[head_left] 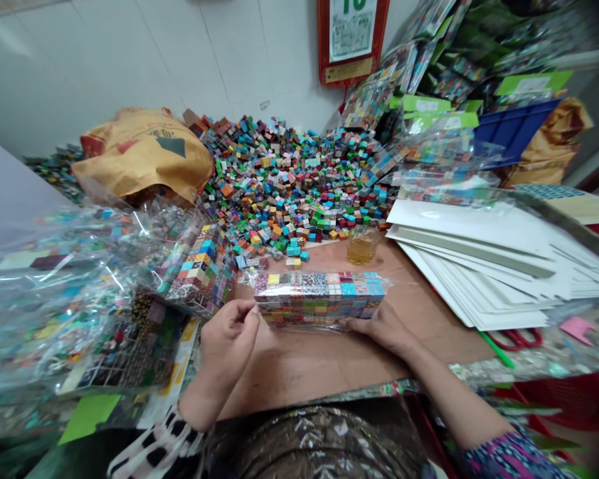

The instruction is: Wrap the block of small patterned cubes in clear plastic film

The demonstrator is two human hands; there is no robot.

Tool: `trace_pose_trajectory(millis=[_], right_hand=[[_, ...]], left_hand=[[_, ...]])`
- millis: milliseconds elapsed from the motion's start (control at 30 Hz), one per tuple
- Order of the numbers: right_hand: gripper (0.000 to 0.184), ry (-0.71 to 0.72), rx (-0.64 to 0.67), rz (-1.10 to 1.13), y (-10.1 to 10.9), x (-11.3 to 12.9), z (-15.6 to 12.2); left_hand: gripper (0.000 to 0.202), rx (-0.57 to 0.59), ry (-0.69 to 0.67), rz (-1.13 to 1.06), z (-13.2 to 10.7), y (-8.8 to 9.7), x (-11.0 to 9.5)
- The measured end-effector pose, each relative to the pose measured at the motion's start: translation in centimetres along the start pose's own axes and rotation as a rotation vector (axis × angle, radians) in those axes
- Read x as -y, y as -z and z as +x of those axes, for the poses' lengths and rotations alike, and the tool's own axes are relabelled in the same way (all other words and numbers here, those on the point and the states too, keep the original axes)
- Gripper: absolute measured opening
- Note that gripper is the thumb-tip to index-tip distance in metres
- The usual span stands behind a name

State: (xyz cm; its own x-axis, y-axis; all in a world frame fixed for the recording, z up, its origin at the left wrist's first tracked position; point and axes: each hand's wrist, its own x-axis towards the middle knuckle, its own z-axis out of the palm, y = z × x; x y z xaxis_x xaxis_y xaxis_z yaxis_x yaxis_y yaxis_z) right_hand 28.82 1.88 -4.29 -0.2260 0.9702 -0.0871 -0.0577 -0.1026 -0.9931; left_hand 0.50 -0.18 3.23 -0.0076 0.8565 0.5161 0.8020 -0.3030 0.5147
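Note:
A clear plastic bag packed with rows of small coloured cubes (319,297) lies on the brown table (304,362) in front of me. My left hand (228,340) is curled at the bag's left end, pinching the plastic there. My right hand (382,327) rests against the bag's lower right edge, fingers pressed to it. Behind the bag spreads a big heap of loose coloured cubes (289,179).
A small glass of amber drink (363,245) stands just behind the bag. White card sheets (494,259) are stacked at the right, with red scissors (516,339) near them. Filled cube bags (130,299) pile up on the left. An orange sack (144,153) sits behind.

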Motion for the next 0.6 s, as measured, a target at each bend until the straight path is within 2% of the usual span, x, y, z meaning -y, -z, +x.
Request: trace_pose_trajectory(millis=[67, 133, 367, 600], right_hand=[[0.048, -0.004, -0.020, -0.025, 0.0, 0.0, 0.0], [0.049, -0.014, -0.028, -0.030, 0.0, 0.0, 0.0], [0.047, 0.009, -0.027, -0.006, 0.0, -0.4, 0.0], [0.051, 0.018, -0.029, -0.001, 0.0, -0.5, 0.0]], left_hand=[[0.021, 0.066, 0.102, -0.092, -0.2, -0.3, 0.4], [0.023, 0.107, 0.099, -0.093, -0.3, -0.4, 0.7], [0.028, 0.075, -0.238, 0.140, 0.7, 0.1, 1.2], [0.026, 0.055, -0.337, 0.310, 0.6, -0.1, 1.3]])
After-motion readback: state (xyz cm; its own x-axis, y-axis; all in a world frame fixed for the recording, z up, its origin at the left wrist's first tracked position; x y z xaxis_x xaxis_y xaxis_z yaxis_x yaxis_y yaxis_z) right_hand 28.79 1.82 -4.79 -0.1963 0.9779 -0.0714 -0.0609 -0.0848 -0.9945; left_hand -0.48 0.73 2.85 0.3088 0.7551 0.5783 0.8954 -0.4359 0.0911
